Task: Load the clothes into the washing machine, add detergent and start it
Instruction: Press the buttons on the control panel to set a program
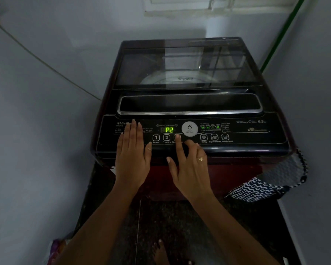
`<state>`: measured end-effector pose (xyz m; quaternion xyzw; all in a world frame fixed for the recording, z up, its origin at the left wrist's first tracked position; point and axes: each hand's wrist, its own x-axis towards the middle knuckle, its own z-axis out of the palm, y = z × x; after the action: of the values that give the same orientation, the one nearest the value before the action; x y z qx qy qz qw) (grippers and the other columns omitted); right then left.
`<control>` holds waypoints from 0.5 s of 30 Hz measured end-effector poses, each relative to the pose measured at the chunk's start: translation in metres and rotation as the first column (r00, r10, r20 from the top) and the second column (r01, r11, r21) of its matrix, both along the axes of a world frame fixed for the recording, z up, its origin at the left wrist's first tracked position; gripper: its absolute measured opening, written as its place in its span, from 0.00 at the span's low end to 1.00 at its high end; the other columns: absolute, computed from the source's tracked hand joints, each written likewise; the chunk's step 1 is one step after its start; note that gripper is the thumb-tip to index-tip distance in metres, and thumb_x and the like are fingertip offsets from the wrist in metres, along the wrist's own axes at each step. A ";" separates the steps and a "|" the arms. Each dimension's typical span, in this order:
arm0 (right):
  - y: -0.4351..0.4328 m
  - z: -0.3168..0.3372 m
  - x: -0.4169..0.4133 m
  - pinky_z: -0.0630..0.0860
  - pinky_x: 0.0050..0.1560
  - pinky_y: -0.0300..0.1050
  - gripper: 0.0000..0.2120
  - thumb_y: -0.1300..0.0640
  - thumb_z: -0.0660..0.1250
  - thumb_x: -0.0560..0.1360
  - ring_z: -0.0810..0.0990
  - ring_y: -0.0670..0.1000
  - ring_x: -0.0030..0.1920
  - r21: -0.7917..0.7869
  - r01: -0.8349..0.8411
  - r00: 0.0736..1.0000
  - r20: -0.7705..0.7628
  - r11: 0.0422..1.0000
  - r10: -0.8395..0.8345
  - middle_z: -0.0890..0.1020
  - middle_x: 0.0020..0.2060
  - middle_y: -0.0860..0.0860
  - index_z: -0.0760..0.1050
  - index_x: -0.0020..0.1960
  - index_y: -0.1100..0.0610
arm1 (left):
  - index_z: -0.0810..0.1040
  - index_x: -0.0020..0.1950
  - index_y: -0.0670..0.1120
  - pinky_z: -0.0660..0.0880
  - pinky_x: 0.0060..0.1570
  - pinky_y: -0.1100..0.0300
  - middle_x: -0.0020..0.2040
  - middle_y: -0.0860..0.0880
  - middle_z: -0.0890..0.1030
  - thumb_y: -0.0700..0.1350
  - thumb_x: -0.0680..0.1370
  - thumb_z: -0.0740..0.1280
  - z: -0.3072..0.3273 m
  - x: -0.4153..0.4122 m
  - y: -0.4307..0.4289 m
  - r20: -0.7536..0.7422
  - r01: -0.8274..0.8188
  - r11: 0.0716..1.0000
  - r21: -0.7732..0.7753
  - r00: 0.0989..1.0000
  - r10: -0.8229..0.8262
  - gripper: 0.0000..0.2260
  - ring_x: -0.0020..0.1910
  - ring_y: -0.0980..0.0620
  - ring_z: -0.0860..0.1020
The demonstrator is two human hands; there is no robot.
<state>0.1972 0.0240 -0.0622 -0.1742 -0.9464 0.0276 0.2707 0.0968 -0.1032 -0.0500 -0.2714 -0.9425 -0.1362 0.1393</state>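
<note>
fingers of my left hand (131,150) lie flat, steadying the control panel (256,134); right hand (189,169) holds nothing, index pressing the start button (177,137).

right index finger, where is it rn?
In the head view, the right hand has its index fingertip on the third panel button, just right of the Program button and below the green P2 display.

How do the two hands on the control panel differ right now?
The left hand lies flat, fingers together, on the panel's left end; the right hand is partly curled, its index fingertip on the third button, right of Program. The right hand wears a ring; the left shows none. Both are bare, palms down, holding nothing.
</note>
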 end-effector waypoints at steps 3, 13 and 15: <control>0.000 0.000 0.000 0.71 0.61 0.52 0.27 0.45 0.53 0.78 0.67 0.57 0.58 0.009 -0.004 1.000 0.013 1.000 0.004 0.68 0.59 0.58 0.65 0.71 0.60 | 0.57 0.75 0.39 0.54 0.73 0.48 0.75 0.41 0.58 0.52 0.81 0.47 0.000 0.000 0.000 0.004 0.002 1.000 -0.001 1.000 -0.002 0.26 0.75 0.45 0.55; -0.001 0.003 0.002 0.65 0.67 0.52 0.27 0.46 0.54 0.78 0.65 0.57 0.64 0.002 -0.031 0.998 0.060 1.000 0.031 0.71 0.63 0.61 0.64 0.72 0.60 | 0.57 0.75 0.39 0.53 0.73 0.49 0.75 0.40 0.59 0.52 0.81 0.47 0.000 0.000 0.001 -0.003 -0.003 1.000 -0.012 1.000 0.003 0.26 0.75 0.45 0.56; -0.001 0.004 0.002 0.62 0.68 0.52 0.27 0.46 0.54 0.78 0.63 0.58 0.67 0.001 -0.026 0.997 0.074 1.000 0.026 0.71 0.65 0.62 0.64 0.72 0.59 | 0.57 0.74 0.39 0.54 0.73 0.49 0.75 0.40 0.59 0.52 0.81 0.46 0.000 0.000 0.001 0.001 -0.003 1.000 -0.011 1.000 0.003 0.26 0.75 0.45 0.56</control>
<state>0.1990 0.0235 -0.0582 -0.1626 -0.9579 0.0236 0.2353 0.0972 -0.1025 -0.0504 -0.2707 -0.9437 -0.1308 0.1378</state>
